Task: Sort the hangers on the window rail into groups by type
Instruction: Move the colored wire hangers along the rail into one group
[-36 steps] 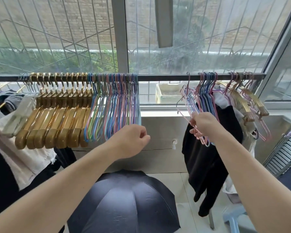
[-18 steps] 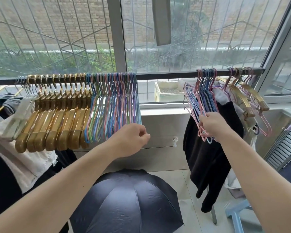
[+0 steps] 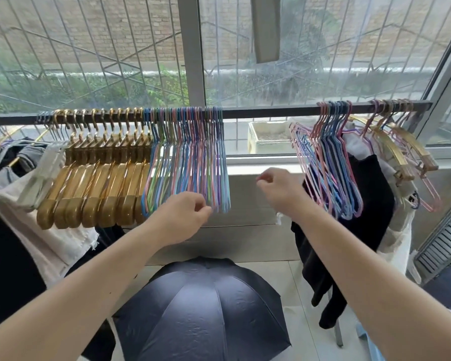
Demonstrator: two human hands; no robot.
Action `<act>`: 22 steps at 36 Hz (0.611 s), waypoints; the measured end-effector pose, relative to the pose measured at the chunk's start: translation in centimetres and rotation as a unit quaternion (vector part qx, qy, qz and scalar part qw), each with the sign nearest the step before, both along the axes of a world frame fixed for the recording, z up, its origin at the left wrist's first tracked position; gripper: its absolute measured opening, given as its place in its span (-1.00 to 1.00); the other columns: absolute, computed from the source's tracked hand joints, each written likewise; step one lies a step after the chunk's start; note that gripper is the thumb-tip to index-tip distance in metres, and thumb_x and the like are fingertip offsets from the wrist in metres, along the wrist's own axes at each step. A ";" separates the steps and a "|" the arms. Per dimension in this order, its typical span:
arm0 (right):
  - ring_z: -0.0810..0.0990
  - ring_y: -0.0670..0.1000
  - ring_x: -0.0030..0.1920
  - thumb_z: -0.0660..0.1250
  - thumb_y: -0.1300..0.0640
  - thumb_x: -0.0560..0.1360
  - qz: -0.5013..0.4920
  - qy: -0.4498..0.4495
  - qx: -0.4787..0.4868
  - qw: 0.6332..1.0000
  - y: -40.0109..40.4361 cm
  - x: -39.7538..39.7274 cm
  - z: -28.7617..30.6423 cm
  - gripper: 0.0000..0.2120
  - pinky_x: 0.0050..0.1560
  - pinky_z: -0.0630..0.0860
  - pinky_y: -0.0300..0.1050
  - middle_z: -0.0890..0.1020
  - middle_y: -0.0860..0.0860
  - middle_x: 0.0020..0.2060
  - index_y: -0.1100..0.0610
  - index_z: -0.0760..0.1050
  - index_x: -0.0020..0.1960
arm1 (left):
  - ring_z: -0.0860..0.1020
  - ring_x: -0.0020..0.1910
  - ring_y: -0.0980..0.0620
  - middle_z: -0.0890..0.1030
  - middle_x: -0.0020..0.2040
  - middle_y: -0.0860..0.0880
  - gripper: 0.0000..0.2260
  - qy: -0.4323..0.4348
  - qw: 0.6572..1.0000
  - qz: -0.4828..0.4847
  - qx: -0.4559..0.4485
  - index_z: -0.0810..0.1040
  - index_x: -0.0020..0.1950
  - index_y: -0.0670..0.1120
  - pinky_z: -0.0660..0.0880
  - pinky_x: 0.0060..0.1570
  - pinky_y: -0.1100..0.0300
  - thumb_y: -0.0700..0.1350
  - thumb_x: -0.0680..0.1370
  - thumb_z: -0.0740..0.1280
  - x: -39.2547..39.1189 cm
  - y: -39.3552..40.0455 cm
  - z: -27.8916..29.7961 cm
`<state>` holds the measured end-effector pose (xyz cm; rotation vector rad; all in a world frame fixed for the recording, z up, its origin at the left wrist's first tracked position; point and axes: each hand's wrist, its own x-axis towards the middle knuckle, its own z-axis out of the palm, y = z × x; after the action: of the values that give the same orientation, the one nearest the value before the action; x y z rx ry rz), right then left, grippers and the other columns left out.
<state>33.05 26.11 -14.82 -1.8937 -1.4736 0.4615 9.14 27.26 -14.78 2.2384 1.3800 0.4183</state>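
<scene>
A: Hangers (image 3: 188,162) of coloured wire hang packed at the middle of the window rail (image 3: 266,111), directly right of the gold hangers (image 3: 99,178). We note a second wire bunch (image 3: 331,165) farther right, apart from the first, with a few more gold ones (image 3: 401,149) beyond it.

B: Our left hand (image 3: 179,217) sits at the lower right corner of the middle bunch, fingertips drawn together at the wires; we cannot tell whether they actually pinch one.

A: Our right hand (image 3: 279,188) is in the gap between the two wire bunches, fingers loosely curled and holding nothing.

B: Below, we see an open dark umbrella (image 3: 206,308) on the floor and a black garment (image 3: 370,204) hanging behind the right bunch.
</scene>
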 end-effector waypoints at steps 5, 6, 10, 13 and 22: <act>0.57 0.04 -0.06 0.25 0.00 0.62 0.023 0.066 -0.025 0.997 2.8 -4.1 -1.5 -0.78 0.02 0.50 -0.07 0.63 0.02 -0.08 0.12 0.56 0.08 | 0.63 -0.18 -0.04 0.68 -0.16 -0.06 -0.75 -0.022 0.999 0.035 0.006 0.58 -0.14 -0.04 0.60 -0.06 0.03 0.01 0.68 0.27 -1.3 0.8 0.2; 0.53 0.03 -0.17 0.25 -0.02 0.62 0.019 0.079 -0.026 0.996 3.4 -4.7 -1.7 -0.79 -0.07 0.45 -0.08 0.58 0.01 -0.19 0.10 0.53 -0.04 | 0.63 -0.17 -0.04 0.68 -0.16 -0.06 -0.76 -0.029 0.999 0.041 0.008 0.58 -0.14 -0.04 0.60 -0.05 0.02 0.00 0.68 0.28 -1.4 0.8 0.1; 0.33 0.04 -0.43 0.28 0.03 0.56 -0.002 0.104 -0.037 0.994 5.1 -6.2 -2.1 -0.66 -0.32 0.27 -0.09 0.34 -0.01 -0.48 0.06 0.29 -0.34 | 0.63 -0.15 0.04 0.66 -0.15 0.03 -0.87 -0.050 0.997 0.063 0.014 0.57 -0.06 0.05 0.62 -0.05 0.03 -0.05 0.67 0.28 -1.8 1.1 -0.6; 0.38 0.07 -0.39 0.29 0.14 0.51 -0.010 0.113 -0.052 0.992 5.7 -6.5 -2.3 -0.81 -0.29 0.34 -0.10 0.40 0.02 -0.43 0.11 0.39 -0.26 | 0.61 -0.15 0.06 0.65 -0.12 0.04 -0.92 -0.059 0.995 0.075 0.005 0.55 0.02 0.08 0.56 -0.15 0.10 -0.04 0.66 0.27 -2.4 1.5 -0.9; 0.45 0.10 -0.36 0.25 0.24 0.47 -0.010 0.117 -0.051 0.992 5.8 -6.4 -2.5 -0.90 -0.26 0.40 -0.09 0.49 0.08 -0.38 0.22 0.51 -0.19 | 0.67 -0.22 -0.02 0.69 -0.19 -0.06 -0.85 -0.122 0.982 0.129 -0.061 0.60 -0.01 -0.02 0.68 -0.10 0.01 -0.16 0.68 0.27 -3.9 1.8 -2.7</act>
<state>26.65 31.92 -17.35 -1.8576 -1.2972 0.7359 5.27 29.07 -17.47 1.8466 1.5220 0.6536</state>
